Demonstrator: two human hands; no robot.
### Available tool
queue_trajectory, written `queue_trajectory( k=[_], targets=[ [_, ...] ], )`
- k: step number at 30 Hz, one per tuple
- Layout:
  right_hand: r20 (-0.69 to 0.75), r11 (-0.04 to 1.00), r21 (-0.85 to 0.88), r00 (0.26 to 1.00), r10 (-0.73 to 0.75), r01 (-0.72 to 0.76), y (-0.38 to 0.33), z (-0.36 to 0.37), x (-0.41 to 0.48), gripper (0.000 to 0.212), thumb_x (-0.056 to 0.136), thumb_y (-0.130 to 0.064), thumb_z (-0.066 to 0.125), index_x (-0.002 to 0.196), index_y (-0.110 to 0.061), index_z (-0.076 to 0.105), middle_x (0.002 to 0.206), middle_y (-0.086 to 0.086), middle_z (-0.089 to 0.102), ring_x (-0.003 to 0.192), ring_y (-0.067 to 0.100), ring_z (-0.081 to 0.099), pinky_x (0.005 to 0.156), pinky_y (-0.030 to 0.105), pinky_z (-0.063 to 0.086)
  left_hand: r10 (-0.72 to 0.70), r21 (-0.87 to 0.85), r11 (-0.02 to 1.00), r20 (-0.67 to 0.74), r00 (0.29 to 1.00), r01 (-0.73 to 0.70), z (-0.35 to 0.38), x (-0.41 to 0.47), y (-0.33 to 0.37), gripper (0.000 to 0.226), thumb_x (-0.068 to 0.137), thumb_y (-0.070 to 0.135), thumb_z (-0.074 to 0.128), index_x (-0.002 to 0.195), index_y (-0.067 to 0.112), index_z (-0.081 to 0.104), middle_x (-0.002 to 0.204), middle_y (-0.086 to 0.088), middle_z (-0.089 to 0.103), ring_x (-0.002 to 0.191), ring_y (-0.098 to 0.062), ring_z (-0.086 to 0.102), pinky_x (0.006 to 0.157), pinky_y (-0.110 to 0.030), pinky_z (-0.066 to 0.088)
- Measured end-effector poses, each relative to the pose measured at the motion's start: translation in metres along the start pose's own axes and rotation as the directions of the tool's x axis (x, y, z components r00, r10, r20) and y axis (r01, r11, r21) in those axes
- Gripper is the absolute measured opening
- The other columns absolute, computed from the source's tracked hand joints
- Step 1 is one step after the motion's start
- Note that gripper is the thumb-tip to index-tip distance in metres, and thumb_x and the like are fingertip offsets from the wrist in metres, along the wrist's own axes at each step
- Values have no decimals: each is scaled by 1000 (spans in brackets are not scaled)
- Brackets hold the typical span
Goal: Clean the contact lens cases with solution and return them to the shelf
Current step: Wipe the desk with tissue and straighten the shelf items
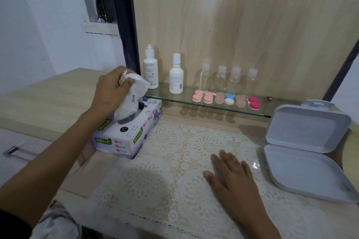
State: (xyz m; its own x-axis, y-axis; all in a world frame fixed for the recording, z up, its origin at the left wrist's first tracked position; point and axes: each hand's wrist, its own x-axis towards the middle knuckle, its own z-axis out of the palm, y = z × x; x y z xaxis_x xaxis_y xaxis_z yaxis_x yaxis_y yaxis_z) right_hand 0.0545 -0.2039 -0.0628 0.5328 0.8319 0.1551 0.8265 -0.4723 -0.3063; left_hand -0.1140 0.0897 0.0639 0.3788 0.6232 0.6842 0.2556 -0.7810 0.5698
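The contact lens cases lie in a row on the glass shelf against the wooden back panel. There are pink pairs at the left, tan ones, a blue-and-white one in the middle and a red pair at the right end. Neither hand touches them. Just behind them stand four small clear bottles. Further left on the same shelf are two white solution bottles, upright and capped.

The left hand is well to the left of the cases, above the tissue box. Its fingers are curled round a crumpled white tissue, whose lower end hangs at the box's opening. Whether the tissue is free of the box cannot be told, and the fingertips are hidden behind the hand and the tissue.

The right hand lies flat on the lace mat, in front of the cases and well apart from them. Its fingers are straight, slightly spread, and hold nothing.

To its right sits an open grey plastic box, lid raised, its far corner cut off by the frame edge. The print on the bottle labels is too small to read.
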Motion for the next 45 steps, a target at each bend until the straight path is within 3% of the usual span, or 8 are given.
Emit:
queue_trajectory(
  k=[6, 10, 15, 19, 27, 31, 40, 45],
  targets=[
    [-10, 999, 45, 1000, 0, 0, -1, -2, -1, 86, 75, -72, -4, 150, -35, 17, 159, -12, 5, 144, 3, -5, 116, 30, -11, -86, -355, 921, 215, 973, 160, 10, -9, 62, 12, 92, 9, 57, 101, 12, 65, 93, -4, 66, 74, -3, 59, 60, -15, 45],
    [-89, 977, 211, 996, -9, 27, -3, -6, -4, 68, 84, -67, 22, 145, -37, 29, 154, -14, 25, 143, 2, 13, 120, 36, 4, -121, -390, 839, 548, 828, 380, 28, -41, 97, 21, 92, 6, 54, 106, 20, 63, 102, -2, 68, 79, -8, 62, 60, -19, 51],
    [-162, 650, 757, 982, 93, 63, -11, -22, -9, 62, 78, -56, 66, 134, -53, 40, 129, -43, 40, 122, -17, 36, 99, 15, 36, -84, -356, 788, 746, 661, 502, 66, -90, 106, 22, 90, 7, 58, 106, 21, 65, 98, 2, 70, 80, -14, 60, 67, -24, 49],
    [-298, 641, 739, 954, 34, 208, -11, -22, -3, 38, 84, -27, 68, 119, -41, 61, 124, -25, 58, 120, -5, 48, 96, 20, 40, -62, -379, 724, 797, 601, 577, 87, -117, 99, 21, 92, 5, 57, 108, 15, 65, 101, -6, 70, 86, -16, 66, 71, -26, 52],
    [-156, 441, 892, 983, 94, 100, -9, -22, -3, 9, 89, -17, 63, 94, -19, 70, 80, 8, 67, 82, 28, 64, 72, 55, 52, -92, -402, 776, 689, 719, 485, 88, -142, 74, 9, 87, 7, 66, 86, 15, 67, 75, 10, 69, 71, -3, 60, 64, -18, 45],
    [-159, 667, 742, 983, 93, 57, -1, -13, -2, 22, 82, -19, 66, 96, -36, 63, 61, 2, 55, 62, 19, 53, 58, 41, 45, -77, -172, 962, 573, 816, 211, 84, -160, 59, 36, 69, 51, 61, 89, 22, 68, 83, 13, 66, 79, -3, 57, 73, -27, 43],
    [-332, 938, 167, 913, -236, 303, -13, -14, -8, 32, 91, -30, 46, 122, -28, 55, 128, -13, 49, 119, 5, 42, 96, 28, 39, -7, -28, 999, 403, 915, 20, 84, -182, 51, 53, 71, 58, 56, 121, 43, 47, 106, 28, 58, 108, 7, 49, 100, -29, 30],
    [173, 918, 101, 902, -396, 384, -36, -2, -24, 72, 93, -67, 17, 149, -32, -11, 154, -19, -17, 137, -9, -23, 118, 29, -11, 77, -11, 997, 358, 931, -78, 86, -183, 48, 54, 81, 52, 56, 128, 26, 52, 110, 20, 61, 107, 2, 54, 97, -26, 37]
  ],
)
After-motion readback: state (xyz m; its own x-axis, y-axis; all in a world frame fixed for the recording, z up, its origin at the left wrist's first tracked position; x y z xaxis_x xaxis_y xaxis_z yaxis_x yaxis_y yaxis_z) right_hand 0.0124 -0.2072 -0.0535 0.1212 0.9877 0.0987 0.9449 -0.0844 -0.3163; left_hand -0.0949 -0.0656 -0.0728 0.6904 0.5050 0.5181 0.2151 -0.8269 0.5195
